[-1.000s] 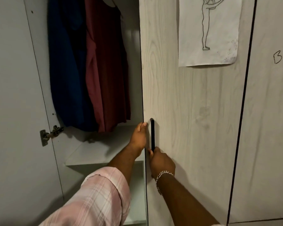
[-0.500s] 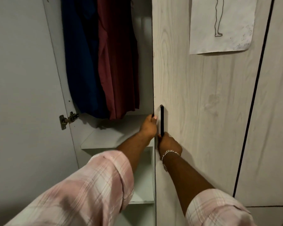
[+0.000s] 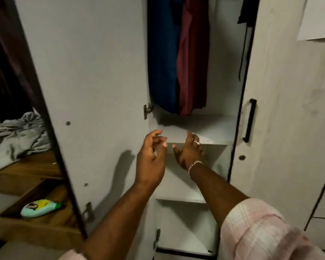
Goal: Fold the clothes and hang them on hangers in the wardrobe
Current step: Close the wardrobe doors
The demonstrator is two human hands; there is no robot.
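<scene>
The wardrobe stands open in front of me, its left door swung wide. Inside hang a blue garment and a dark red garment, side by side above a white shelf. My left hand and my right hand hover in front of the shelf's edge, fingers apart, holding nothing. The right wrist wears a chain bracelet, and a ring is on one finger. The hangers are out of frame above.
The right door with a black handle is nearly shut. A dark strap hangs at its edge. Grey clothing lies on a wooden surface at left. Below, an open wooden drawer holds a pale green bottle.
Both hands have let go of the right door's edge and handle and pulled back, open, in front of the shelf. The view has shifted left and back, showing the wooden furniture and the grey clothing.
</scene>
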